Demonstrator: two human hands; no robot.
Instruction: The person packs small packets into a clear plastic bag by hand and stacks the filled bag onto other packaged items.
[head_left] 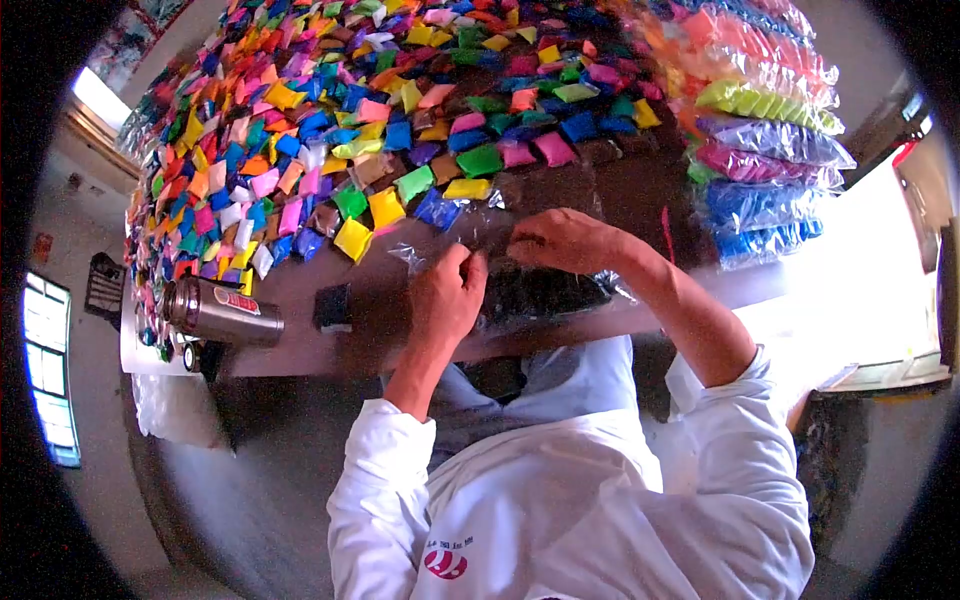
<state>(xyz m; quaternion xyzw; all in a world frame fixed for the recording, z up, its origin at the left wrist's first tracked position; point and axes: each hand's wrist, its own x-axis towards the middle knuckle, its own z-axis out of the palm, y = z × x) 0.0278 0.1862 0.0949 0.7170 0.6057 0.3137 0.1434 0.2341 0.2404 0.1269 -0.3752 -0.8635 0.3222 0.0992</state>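
Observation:
My left hand (pixel 450 292) is closed just above the near part of the brown table, thumb and index finger pressed together. A clear plastic scrap (pixel 405 256) shows beside it. To the right, my right hand (pixel 565 240) reaches in with its fingers curled downward and together. What either hand pinches, if anything, is too small or hidden to make out. Beneath and between them lies a dark, glossy clear-plastic bag (pixel 545 295). Just beyond the hands are a yellow packet (pixel 467 189) and a blue packet in clear film (pixel 437 210).
A heap of small colorful packets (pixel 330 130) covers the far and left table. Filled clear bags (pixel 765 160) are stacked at the right. A steel thermos (pixel 225 310) lies at the left edge, near a small dark square (pixel 332 307). A thin red strip (pixel 667 234) lies right.

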